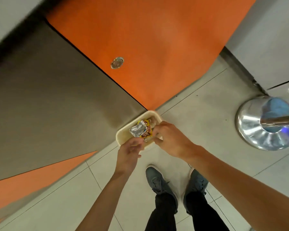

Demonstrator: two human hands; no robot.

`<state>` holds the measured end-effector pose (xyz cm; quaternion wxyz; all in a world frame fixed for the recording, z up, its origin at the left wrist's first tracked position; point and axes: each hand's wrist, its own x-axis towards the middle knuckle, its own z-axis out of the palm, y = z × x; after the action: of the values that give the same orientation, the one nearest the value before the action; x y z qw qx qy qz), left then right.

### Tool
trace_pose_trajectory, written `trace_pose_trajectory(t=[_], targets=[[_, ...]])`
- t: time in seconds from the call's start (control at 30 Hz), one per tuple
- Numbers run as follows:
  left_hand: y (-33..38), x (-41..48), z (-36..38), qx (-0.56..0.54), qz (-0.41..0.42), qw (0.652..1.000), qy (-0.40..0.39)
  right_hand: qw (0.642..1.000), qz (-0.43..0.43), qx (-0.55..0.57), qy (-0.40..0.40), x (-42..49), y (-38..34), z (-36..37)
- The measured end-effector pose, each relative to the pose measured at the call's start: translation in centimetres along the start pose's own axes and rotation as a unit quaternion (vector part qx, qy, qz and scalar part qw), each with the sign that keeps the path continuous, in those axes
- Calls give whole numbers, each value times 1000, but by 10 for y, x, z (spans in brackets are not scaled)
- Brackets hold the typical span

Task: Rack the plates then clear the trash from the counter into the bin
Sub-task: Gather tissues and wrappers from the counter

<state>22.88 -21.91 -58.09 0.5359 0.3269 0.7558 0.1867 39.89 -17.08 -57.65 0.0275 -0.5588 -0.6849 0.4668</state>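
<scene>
A small cream bin (122, 133) stands on the floor against the foot of the grey and orange counter. A crumpled yellow snack wrapper (141, 130) with a silver inside sits in the bin's mouth, on top of other scraps. My right hand (171, 140) reaches over the bin's right rim, and its fingertips and thumb pinch the wrapper's right edge. At the bin's near rim hovers my left hand (129, 153), fingers loosely bent and holding nothing. No plates or rack are in view.
The grey cabinet side (48, 97) and orange panel (157, 47) rise behind the bin. A shiny metal stanchion base (264, 125) stands on the tiled floor at right. My two grey shoes (158, 182) are just behind the bin.
</scene>
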Motion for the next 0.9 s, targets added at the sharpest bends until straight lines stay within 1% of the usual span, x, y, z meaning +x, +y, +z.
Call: trace_pose_trajectory(t=[0.1,0.23,0.33,0.43,0.6,0.73,0.83,0.9], targets=[[37,-47,0,-30,22,999,2,998,-4,48,27,-43,-30,-27],[98,-119,-13,-63,83,994,38,991,-14,103,83,-95,-75,-75],[147,-175,-27,-70,118,989,62,987,-34,111,108,-136,-110,-119],[198,-227,-41,-74,170,980,74,984,-53,114,128,-174,-142,-163],[272,-280,-73,-64,284,948,127,971,-126,97,176,-208,-191,-234],[325,-282,-102,6,346,923,165,963,-171,69,199,-205,-226,-284],[356,-265,-127,123,391,896,169,959,-183,19,217,-189,-251,-315],[371,-243,-141,206,385,885,160,961,-176,-7,213,-175,-264,-331]])
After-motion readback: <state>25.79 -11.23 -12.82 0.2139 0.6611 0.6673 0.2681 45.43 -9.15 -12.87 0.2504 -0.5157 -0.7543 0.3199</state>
